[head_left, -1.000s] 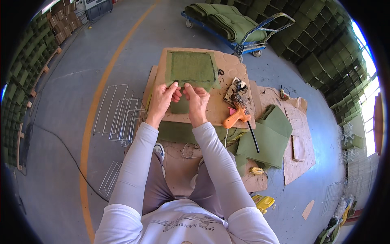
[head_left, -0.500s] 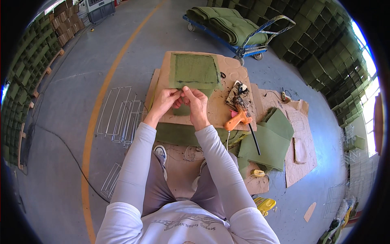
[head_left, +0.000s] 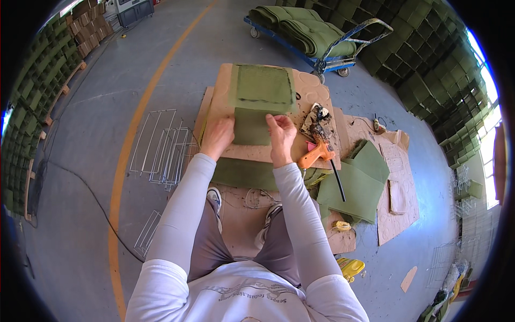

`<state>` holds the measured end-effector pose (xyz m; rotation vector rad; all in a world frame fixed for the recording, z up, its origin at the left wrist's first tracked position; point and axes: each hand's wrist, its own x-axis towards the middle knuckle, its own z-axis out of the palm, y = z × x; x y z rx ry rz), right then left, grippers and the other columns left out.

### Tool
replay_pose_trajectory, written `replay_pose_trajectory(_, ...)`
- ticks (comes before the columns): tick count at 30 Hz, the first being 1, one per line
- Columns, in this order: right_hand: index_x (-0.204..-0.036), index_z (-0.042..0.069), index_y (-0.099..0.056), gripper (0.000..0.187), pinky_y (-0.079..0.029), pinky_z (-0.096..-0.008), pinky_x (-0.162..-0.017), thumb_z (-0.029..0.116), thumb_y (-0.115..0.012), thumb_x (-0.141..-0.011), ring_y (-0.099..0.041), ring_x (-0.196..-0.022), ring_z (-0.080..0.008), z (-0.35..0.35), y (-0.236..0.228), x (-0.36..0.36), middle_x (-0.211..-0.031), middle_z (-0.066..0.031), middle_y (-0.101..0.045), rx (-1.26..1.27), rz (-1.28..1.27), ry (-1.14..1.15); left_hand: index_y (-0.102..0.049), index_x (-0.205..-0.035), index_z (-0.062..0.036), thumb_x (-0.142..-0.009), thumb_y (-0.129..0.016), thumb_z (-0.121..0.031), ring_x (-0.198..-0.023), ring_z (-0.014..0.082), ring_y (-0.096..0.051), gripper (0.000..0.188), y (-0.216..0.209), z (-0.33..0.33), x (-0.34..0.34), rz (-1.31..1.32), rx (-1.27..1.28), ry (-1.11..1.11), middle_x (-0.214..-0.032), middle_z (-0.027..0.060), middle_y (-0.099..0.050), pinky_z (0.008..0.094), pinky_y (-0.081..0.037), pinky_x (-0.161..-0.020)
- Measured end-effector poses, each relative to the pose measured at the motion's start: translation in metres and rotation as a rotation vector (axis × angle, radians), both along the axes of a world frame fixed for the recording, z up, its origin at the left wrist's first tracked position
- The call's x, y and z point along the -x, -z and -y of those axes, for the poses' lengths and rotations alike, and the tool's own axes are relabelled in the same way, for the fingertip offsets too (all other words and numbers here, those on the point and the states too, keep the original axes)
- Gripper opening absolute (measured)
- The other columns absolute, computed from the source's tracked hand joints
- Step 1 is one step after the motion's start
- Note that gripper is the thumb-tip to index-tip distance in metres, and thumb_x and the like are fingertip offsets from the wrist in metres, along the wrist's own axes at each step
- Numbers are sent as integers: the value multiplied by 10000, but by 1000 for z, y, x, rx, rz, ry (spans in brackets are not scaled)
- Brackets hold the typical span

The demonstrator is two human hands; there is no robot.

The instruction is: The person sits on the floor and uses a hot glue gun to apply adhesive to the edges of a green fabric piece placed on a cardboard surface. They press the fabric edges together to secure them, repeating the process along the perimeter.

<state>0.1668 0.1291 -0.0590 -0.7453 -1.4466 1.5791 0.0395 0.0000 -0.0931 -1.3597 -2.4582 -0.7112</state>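
A small green felt piece [head_left: 251, 126] lies on a cardboard work board [head_left: 316, 94], just below a larger green felt panel [head_left: 264, 86]. My left hand [head_left: 217, 137] presses its left edge, fingers flat. On the felt's right edge rests my right hand [head_left: 281, 137], fingers bent down onto the corner. An orange glue gun [head_left: 315, 154] with a black stick lies just right of my right hand.
Wire frames [head_left: 161, 145] lie on the concrete floor to the left. Folded green felt sheets [head_left: 357, 180] and cardboard [head_left: 394, 161] sit at the right. A blue cart [head_left: 322, 40] stacked with green felt stands beyond the board. An orange floor line [head_left: 126, 161] runs at the left.
My hands have dropped from in front of me down onto the board and spread apart, laying the small felt piece flat. The view has leaned closer.
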Motion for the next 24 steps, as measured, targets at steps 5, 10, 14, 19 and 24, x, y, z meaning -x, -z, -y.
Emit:
replay_pose_trajectory(5,-810,73,-596,175,-399,-228,-586,213,-700,-822,-538,-627,-78,-15,5,-5,-706,21,-578,57,26,-16,-628,-887,-44,-809,-540,-113,-795,332,-641,136,12,-11,-39,-66,208,286,-782,176,-646,434,-496,-661)
replay_pose_trajectory(10,-850,72,-601,173,-412,-231,-610,237,-653,-856,-557,-659,-88,-17,-2,-19,-748,9,-597,62,13,-24,-653,-859,-39,-861,-583,-245,-718,251,-657,218,-15,-14,-53,82,172,256,-710,123,-647,379,-504,-613)
replay_pose_trajectory(14,-861,6,-605,250,-437,-248,-586,252,-592,-903,-577,-646,-118,-13,-18,-29,-747,-33,-603,215,-197,-114,-658,-845,-19,-909,-560,-416,-667,119,-602,414,-57,-8,-43,925,27,380,-707,41,-617,266,-484,-591)
replay_pose_trajectory(19,-837,29,-603,304,-431,-231,-591,315,-568,-933,-544,-631,-98,2,-29,-21,-732,-23,-593,235,-290,-266,-646,-833,-15,-932,-536,-433,-637,84,-563,443,-78,-13,-52,1245,-435,412,-719,21,-603,219,-466,-575)
replay_pose_trajectory(24,-785,28,-597,239,-412,-230,-577,232,-609,-910,-507,-603,-82,3,-24,-11,-703,-23,-596,214,-325,-262,-650,-813,-13,-923,-572,-317,-605,82,-554,332,-77,-27,-56,1194,-543,347,-694,25,-609,217,-457,-546)
